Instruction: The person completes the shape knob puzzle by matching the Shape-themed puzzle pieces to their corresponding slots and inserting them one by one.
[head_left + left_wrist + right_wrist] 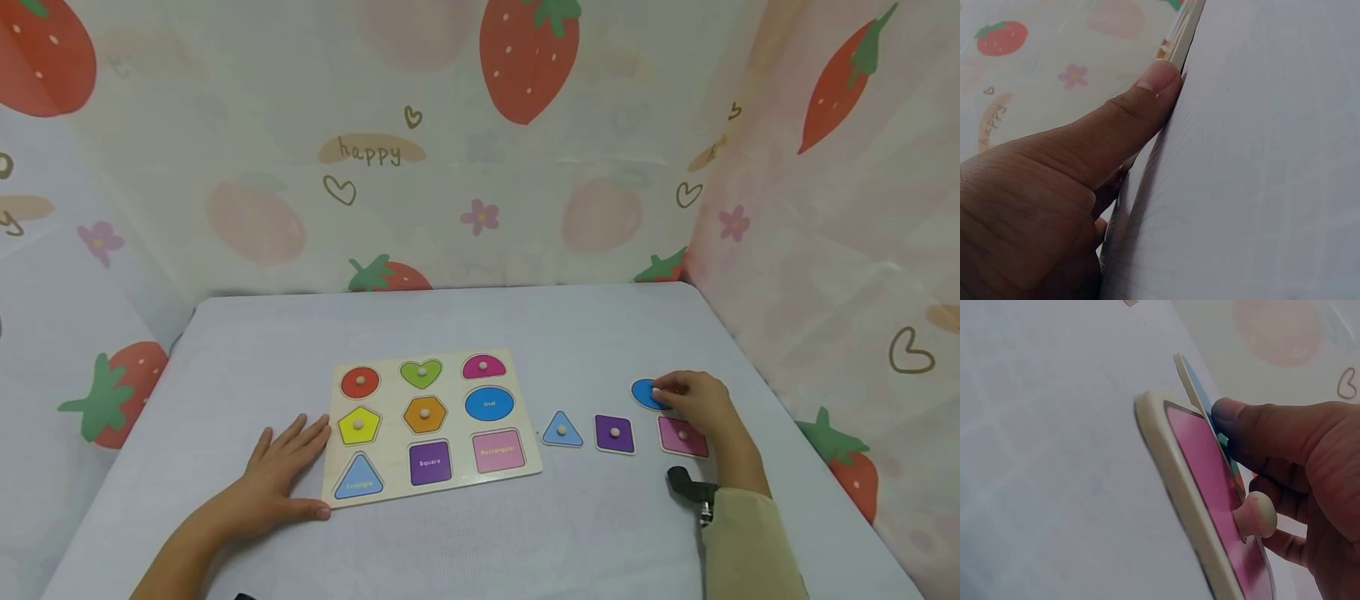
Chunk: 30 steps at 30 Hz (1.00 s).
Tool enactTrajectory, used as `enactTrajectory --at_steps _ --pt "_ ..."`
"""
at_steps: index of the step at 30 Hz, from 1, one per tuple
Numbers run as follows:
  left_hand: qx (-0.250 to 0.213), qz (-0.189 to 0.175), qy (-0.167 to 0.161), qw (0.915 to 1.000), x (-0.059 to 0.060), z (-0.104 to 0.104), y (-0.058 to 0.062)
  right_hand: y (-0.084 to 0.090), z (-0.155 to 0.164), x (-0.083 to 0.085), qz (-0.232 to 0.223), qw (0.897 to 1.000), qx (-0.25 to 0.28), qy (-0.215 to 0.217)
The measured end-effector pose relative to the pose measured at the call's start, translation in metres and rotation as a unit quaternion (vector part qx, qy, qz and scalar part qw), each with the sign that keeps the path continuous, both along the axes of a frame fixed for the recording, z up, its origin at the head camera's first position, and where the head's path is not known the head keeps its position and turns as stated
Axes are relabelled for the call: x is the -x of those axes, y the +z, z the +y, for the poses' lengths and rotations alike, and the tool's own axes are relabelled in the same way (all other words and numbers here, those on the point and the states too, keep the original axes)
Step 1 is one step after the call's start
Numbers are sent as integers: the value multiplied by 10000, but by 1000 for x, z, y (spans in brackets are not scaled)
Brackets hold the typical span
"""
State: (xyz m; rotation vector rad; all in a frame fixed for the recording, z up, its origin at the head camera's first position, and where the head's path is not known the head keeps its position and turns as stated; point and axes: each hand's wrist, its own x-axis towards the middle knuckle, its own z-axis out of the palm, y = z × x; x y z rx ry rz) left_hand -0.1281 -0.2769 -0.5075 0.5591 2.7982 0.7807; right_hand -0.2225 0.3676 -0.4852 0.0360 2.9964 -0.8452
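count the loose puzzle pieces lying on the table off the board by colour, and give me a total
Blue: 2, the oval piece under the right hand and the triangle piece
Purple: 1, the square piece
Pink: 1, the rectangle piece
Total: 4 pieces off the board

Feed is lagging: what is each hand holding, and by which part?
Right hand pinches the blue oval piece at its knob. Left hand holds nothing, resting against the puzzle board.
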Motion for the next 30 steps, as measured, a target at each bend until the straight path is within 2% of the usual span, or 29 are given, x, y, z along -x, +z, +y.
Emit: enactTrajectory --at_steps 11,16,21,25,30 --pt "-14 -6 -20 10000 -2 -1 0 2 -4 -2 10 9996 137 -242" --pt "-27 -75 -9 10000 0 -2 1 12 -11 -3 138 9985 411 -347" --pt "0 -19 -39 10000 3 -1 3 24 -15 -1 533 9963 624 -258" --pt "-2 -4 -32 10000 3 0 4 32 -19 1 793 9946 642 -191" --pt "-4 -31 26 10000 1 -1 2 47 -33 6 880 9937 686 -66"
